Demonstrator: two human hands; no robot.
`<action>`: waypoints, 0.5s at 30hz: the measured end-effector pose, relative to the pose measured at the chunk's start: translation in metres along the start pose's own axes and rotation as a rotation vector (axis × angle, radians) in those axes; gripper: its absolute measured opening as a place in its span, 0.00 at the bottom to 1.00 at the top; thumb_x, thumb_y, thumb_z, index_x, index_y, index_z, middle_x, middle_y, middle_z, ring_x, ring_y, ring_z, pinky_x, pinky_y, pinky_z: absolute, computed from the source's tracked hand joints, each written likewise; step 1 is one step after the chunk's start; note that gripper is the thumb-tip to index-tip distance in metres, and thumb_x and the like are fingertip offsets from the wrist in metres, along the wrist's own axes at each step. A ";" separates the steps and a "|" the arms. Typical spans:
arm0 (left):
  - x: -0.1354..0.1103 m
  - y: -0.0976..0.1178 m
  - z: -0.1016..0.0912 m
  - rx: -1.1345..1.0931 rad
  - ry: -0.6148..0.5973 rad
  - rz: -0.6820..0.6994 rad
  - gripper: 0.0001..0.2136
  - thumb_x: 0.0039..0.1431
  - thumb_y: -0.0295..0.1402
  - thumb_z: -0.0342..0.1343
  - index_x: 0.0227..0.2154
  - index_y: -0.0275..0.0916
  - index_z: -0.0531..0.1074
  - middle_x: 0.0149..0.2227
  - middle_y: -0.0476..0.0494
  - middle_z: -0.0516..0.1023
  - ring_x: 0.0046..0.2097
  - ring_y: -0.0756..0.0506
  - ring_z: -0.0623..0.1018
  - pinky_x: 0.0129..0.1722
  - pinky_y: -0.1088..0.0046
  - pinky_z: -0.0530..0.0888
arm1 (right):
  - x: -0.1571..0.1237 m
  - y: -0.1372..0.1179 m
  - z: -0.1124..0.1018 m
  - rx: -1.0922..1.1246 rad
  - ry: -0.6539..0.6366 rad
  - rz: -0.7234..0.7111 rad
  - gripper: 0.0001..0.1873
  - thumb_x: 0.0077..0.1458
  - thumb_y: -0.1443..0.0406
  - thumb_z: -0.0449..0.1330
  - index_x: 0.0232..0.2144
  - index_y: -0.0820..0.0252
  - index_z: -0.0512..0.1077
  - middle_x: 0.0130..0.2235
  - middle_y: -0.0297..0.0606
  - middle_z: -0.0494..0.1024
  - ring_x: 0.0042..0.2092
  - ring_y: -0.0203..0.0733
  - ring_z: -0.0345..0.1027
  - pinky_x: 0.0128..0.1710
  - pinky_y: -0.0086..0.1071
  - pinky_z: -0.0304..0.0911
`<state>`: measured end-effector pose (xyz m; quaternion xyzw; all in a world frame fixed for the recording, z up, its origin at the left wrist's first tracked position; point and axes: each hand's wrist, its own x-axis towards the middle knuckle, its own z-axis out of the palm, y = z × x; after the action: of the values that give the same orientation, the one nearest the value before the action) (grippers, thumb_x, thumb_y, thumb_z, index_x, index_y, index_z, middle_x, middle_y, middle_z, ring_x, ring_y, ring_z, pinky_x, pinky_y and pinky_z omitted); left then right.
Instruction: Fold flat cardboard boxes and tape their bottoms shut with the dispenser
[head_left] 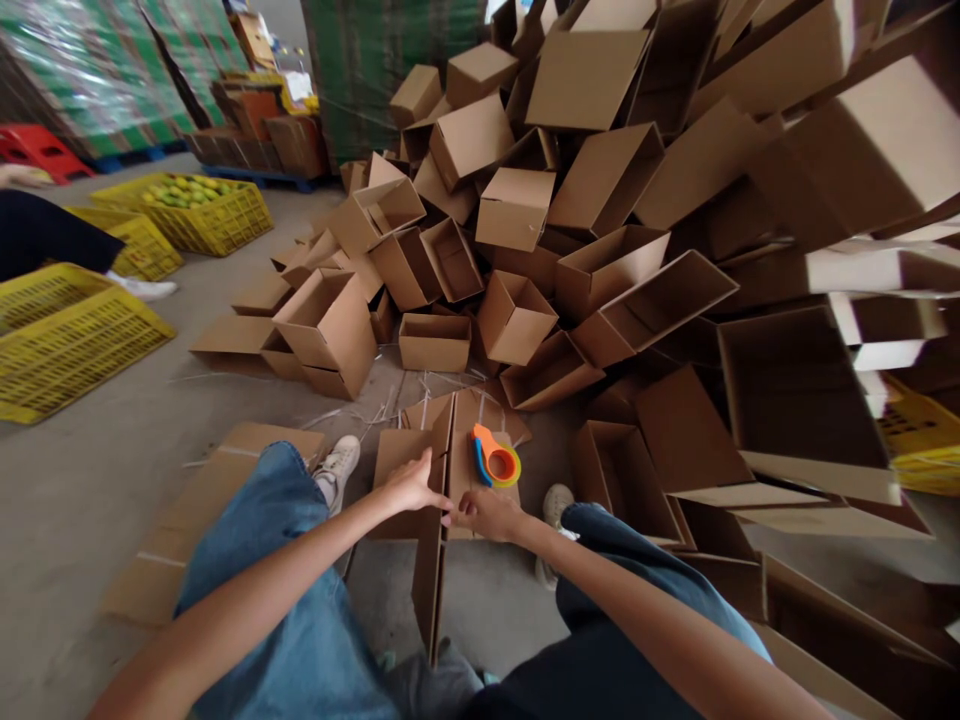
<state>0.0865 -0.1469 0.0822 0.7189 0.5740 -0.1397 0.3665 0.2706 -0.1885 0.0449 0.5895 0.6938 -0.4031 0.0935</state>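
A folded-flat cardboard box [427, 590] stands on edge between my knees, seen almost edge-on. My left hand [409, 487] is at its upper edge, thumb raised and fingers reaching over the board. Close by on the other side, my right hand [489, 514] pinches the same edge with curled fingers. The two hands nearly touch. Just beyond the right hand, an orange and blue tape dispenser [484, 440] with a yellow-rimmed roll lies on flat cardboard [466, 410]. Part of the left fingers' grip is hidden by the board.
A large heap of opened cardboard boxes [517, 205] rises ahead and to the right. Flattened cardboard [217, 500] lies by my left leg. Yellow crates [82, 335] stand at left, one crate [225, 222] holding green-yellow fruit. Another person's leg [56, 235] is beside them. White straps [382, 405] litter the floor.
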 end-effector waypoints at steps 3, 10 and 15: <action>-0.002 0.002 -0.001 -0.001 0.005 0.001 0.54 0.49 0.49 0.63 0.69 0.27 0.40 0.67 0.19 0.57 0.68 0.30 0.60 0.61 0.59 0.64 | -0.003 -0.004 -0.003 -0.005 0.006 -0.006 0.32 0.54 0.39 0.57 0.44 0.55 0.78 0.44 0.46 0.82 0.48 0.54 0.75 0.45 0.39 0.66; -0.002 0.000 -0.002 0.027 0.005 -0.016 0.53 0.48 0.50 0.64 0.69 0.29 0.42 0.66 0.21 0.59 0.66 0.30 0.63 0.60 0.60 0.65 | -0.010 -0.013 -0.014 0.042 0.014 0.011 0.25 0.53 0.45 0.63 0.45 0.53 0.77 0.46 0.38 0.82 0.49 0.47 0.76 0.44 0.33 0.66; 0.001 -0.005 -0.001 0.004 -0.001 0.011 0.53 0.47 0.49 0.64 0.69 0.30 0.43 0.67 0.23 0.58 0.67 0.31 0.63 0.60 0.61 0.65 | -0.006 -0.012 -0.012 0.025 -0.008 0.033 0.26 0.52 0.43 0.61 0.42 0.53 0.79 0.44 0.42 0.82 0.48 0.50 0.76 0.44 0.36 0.67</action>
<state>0.0822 -0.1449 0.0808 0.7228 0.5693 -0.1393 0.3661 0.2665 -0.1847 0.0620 0.6003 0.6785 -0.4123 0.0956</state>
